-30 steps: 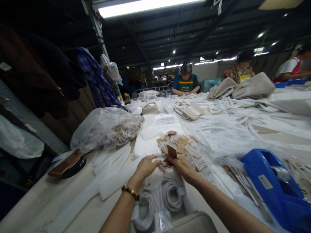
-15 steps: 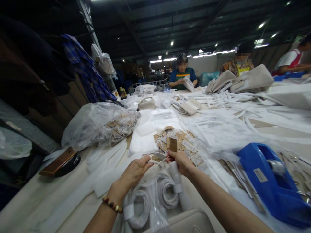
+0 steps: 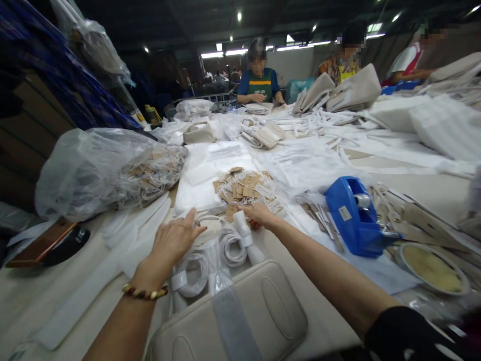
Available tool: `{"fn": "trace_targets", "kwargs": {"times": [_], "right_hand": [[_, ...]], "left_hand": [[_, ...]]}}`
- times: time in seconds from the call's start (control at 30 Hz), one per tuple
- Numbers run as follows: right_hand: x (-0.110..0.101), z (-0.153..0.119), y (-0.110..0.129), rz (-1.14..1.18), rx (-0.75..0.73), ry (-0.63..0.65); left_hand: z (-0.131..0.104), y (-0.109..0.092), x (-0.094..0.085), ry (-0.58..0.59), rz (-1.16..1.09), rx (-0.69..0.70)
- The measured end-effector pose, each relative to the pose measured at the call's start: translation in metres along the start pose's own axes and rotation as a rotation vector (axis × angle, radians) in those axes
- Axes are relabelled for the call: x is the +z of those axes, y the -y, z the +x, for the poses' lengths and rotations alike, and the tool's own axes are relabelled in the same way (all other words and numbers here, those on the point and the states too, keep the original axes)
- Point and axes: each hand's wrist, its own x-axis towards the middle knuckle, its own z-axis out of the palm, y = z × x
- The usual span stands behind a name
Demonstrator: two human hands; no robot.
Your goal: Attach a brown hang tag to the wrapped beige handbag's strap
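Observation:
My left hand [image 3: 176, 234] hovers over the left side of the work, index finger and thumb spread apart, with nothing in it. My right hand [image 3: 258, 215] is beside a brown card hang tag [image 3: 230, 213], its fingertips at the tag's edge and its fingers loosely apart. Near the tag, a pale strap loop [image 3: 210, 218] rises behind the bag. Below my hands lies a beige handbag [image 3: 225, 321] with a translucent band around its middle. White-wrapped strap coils [image 3: 231, 247] sit at its far side. A pile of string tags [image 3: 246, 185] lies just beyond my right hand.
A plastic bag of tags [image 3: 108, 170] stands left, near a brown-and-black tool [image 3: 56, 243]. To the right are a blue tape dispenser [image 3: 353, 215] and a round dish [image 3: 432, 268]. White sheets [image 3: 203, 175] lie ahead. Co-workers [image 3: 259, 85] are across the table.
My left hand has let go of the white string and opened. My right hand has lowered the tag beside the strap. The view has tilted down and right, showing more of the handbag.

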Motion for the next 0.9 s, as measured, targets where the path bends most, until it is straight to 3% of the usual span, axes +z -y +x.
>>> {"fn": "trace_targets", "kwargs": {"times": [0.1,0.13,0.2,0.27,0.33,0.47,0.67,0.73,0.83,0.9], "right_hand": [[-0.032,-0.052,-0.015,-0.097,-0.108,0.013],[-0.040,-0.074,-0.024,-0.101,-0.146,0.034],[-0.047,-0.118,-0.048,-0.091,-0.199,0.088],[-0.042,-0.154,-0.074,-0.066,-0.203,0.102],[-0.030,-0.176,-0.094,-0.014,-0.200,0.025],[-0.005,-0.187,-0.116,0.084,-0.219,-0.134],[0.005,-0.175,-0.139,-0.118,-0.341,-0.402],[0.005,-0.171,-0.141,-0.249,-0.470,-0.504],[0.005,-0.168,-0.136,-0.541,-0.782,-0.661],[0.007,-0.166,-0.133,-0.787,-0.961,-0.696]], "left_hand": [[-0.050,0.011,0.010,-0.390,-0.240,0.075],[-0.073,0.015,0.021,-0.445,-0.400,0.027],[-0.118,0.018,0.049,-0.364,-0.772,-0.245],[-0.156,0.014,0.078,-0.299,-1.113,-0.375],[-0.178,0.009,0.098,-0.252,-1.209,-0.494],[-0.171,0.001,0.106,-0.184,-1.313,-0.714],[-0.134,0.002,0.098,-0.166,-1.403,-0.616],[-0.130,0.002,0.099,-0.173,-1.396,-0.577],[-0.129,0.002,0.102,-0.172,-1.382,-0.516],[-0.129,0.001,0.103,-0.156,-1.390,-0.476]]}}
